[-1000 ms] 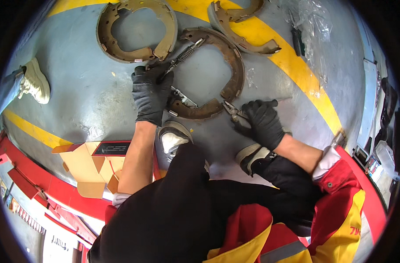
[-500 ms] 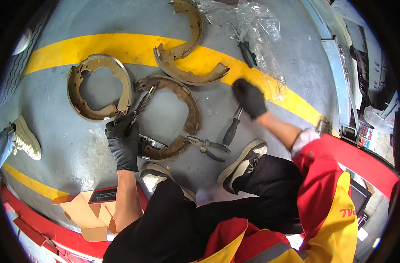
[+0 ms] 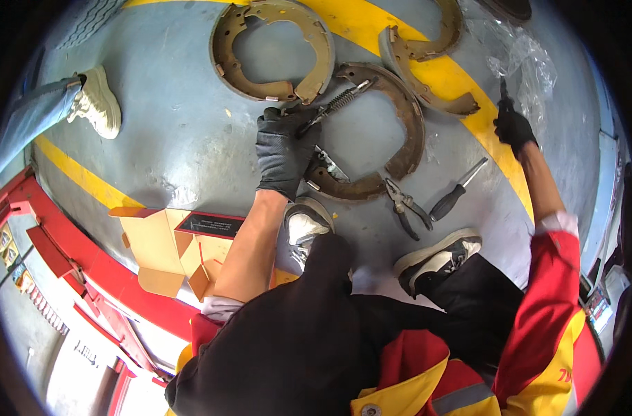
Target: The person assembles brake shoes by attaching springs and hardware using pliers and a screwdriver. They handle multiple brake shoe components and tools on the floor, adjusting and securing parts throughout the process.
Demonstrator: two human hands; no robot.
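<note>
My left hand (image 3: 287, 149), in a black glove, is closed around the lower end of a brake adjuster rod with a coil spring (image 3: 342, 100). The rod slants up over a brown, worn brake shoe (image 3: 414, 128) lying on the floor. My right hand (image 3: 515, 130), also gloved, grips slim dark-handled pliers (image 3: 503, 89) at the far right, beside a crumpled clear plastic bag (image 3: 531, 66); the fingers hide much of the tool. Combination pliers (image 3: 404, 206) and a black-handled screwdriver (image 3: 449, 202) lie near my shoes.
Further brake shoes lie ahead, a ring-shaped pair (image 3: 222, 52) and an overlapping pair (image 3: 427, 90). An opened cardboard box (image 3: 156, 243) stands at the left by a red lift beam (image 3: 115, 270). Another person's shoe (image 3: 97, 104) is at the far left.
The view has swung left, so the floor things appear further right. My right hand has moved outward and taken hold of the dark-handled pliers. My left hand keeps its grip on the adjuster.
</note>
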